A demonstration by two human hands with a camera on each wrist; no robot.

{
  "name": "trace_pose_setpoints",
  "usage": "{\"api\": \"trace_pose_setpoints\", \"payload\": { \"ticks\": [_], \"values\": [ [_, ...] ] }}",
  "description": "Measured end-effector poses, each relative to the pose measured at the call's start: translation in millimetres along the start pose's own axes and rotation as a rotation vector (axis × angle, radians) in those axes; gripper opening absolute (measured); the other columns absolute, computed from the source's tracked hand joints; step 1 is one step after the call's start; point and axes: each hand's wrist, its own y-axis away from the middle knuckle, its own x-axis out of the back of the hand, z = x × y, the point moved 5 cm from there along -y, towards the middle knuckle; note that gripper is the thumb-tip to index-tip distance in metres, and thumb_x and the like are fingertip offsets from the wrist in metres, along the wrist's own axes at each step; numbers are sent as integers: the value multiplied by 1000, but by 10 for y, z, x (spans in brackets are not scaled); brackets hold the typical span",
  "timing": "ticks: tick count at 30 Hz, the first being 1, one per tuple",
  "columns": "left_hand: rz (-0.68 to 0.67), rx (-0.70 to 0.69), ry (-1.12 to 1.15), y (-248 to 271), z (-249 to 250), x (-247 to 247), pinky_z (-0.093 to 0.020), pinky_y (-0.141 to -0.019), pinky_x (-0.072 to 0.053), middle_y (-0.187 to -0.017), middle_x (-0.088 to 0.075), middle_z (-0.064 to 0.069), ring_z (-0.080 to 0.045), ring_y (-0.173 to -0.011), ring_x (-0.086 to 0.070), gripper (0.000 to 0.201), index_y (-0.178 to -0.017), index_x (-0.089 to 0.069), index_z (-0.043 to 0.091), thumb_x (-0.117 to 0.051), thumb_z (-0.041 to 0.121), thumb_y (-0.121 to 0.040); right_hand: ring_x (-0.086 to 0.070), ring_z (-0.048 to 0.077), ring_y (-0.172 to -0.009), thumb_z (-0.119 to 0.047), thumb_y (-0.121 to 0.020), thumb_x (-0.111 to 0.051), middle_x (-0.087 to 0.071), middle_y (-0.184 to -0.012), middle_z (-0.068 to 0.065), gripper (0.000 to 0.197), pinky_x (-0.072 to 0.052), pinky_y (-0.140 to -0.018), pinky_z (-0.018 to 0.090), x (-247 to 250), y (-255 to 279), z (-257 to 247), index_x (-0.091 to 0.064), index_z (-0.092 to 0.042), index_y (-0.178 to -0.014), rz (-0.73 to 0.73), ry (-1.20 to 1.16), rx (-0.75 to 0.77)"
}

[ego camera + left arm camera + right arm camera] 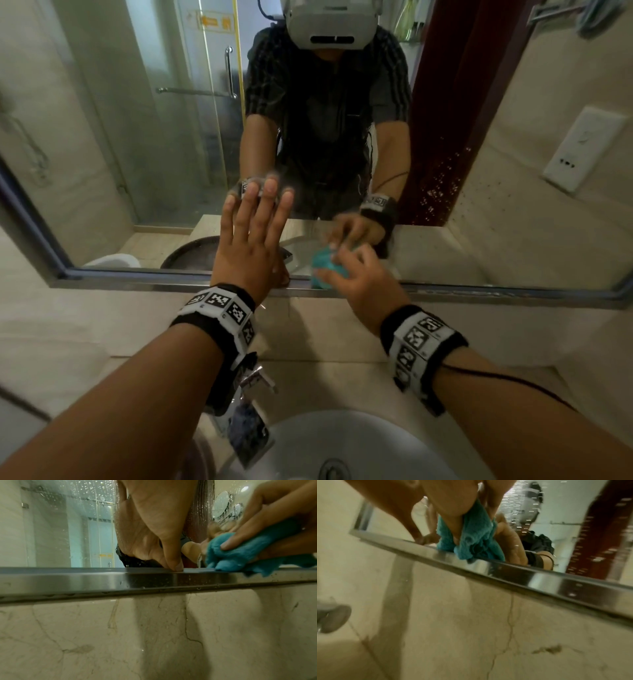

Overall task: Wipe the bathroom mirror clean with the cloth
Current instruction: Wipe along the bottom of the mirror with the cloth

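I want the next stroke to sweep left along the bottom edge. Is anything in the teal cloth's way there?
Yes. The left hand is spread flat on the mirror just left of the teal cloth, its thumb on the metal frame. The right hand would run the cloth into it.

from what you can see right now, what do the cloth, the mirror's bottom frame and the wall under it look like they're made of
Cloth: teal, fuzzy looped pile, probably terry or microfibre.
Mirror frame: smooth bright strip with streaky reflections, looks like polished or brushed metal, perhaps steel.
Wall: beige glossy slabs with dark veins and joints, marble or marble-look tile; the pictures cannot settle which.
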Motion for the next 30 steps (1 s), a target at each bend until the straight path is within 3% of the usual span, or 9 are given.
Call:
{"api": "trace_pose_setpoints", "payload": {
  "ticks": [3,7,9,12,15,18,25,27,30],
  "values": [
    [-20,7,1,-2,0,-6,-45,-115,13,-150,34,-6,-26,-140,26,154,-147,17,14,-83,61,-41,-58,32,-81,-16,-63,-86,-62,-106,17,46,-55,-64,38,184,63,265,-70,-16,-106,-41,22,-17],
    [-11,9,1,0,4,-20,-45,-115,13,-150,34,-6,-27,-140,26,148,-148,14,13,-82,58,-45,-53,37,-91,-11,-80,-64,-58,-107,21,32,-46,-82,33,934,-398,465,-67,-9,-112,395,-61,-198],
    [-24,13,-14,1,0,-27,-45,-115,14,-150,34,-7,-27,-139,27,150,-148,15,13,-81,62,-44,-51,35,-95,-15,-85,-52,-56,-109,20,34,-42,-84,30,967,-540,446,-66,-12,-115,473,-92,-286],
    [-27,6,-11,4,2,-17,-44,-114,14,-149,36,-5,-26,-138,29,151,-147,18,14,-79,65,-43,-53,37,-102,-38,-94,-47,-50,-120,13,32,-49,-84,39,508,-338,246,-60,-24,-119,243,-96,-232],
    [-26,8,0,5,4,-5,-44,-114,15,-148,37,-5,-25,-138,30,151,-147,20,15,-80,64,-44,-60,35,-78,-17,-65,-85,-60,-106,15,43,-56,-62,38,108,127,167,-68,-17,-104,-15,-29,-62],
    [-39,16,12,4,-3,1,-43,-114,16,-149,36,-5,-25,-138,30,149,-147,19,15,-77,65,-45,-59,32,-77,-14,-58,-88,-62,-99,16,44,-53,-61,36,191,217,340,-72,-15,-98,-70,-4,-77],
    [-28,4,1,12,-2,-16,-44,-114,16,-149,37,-5,-25,-138,31,150,-146,21,15,-78,65,-45,-47,26,-100,-17,-85,-57,-53,-111,19,33,-40,-87,24,879,-441,492,-65,-14,-116,451,-99,-324],
    [-20,1,10,4,-2,-8,-44,-114,14,-148,37,-4,-24,-138,31,152,-146,22,16,-80,64,-44,-47,20,-99,-22,-86,-60,-48,-117,16,30,-49,-83,31,515,-233,336,-64,-15,-115,264,-130,-259],
    [2,-7,26,-1,-12,-3,-44,-114,14,-148,37,-4,-24,-138,31,151,-146,22,17,-82,60,-45,-57,27,-78,-16,-63,-86,-58,-105,14,41,-55,-60,34,14,251,170,-69,-17,-101,-68,-16,-63]
  ]
}}
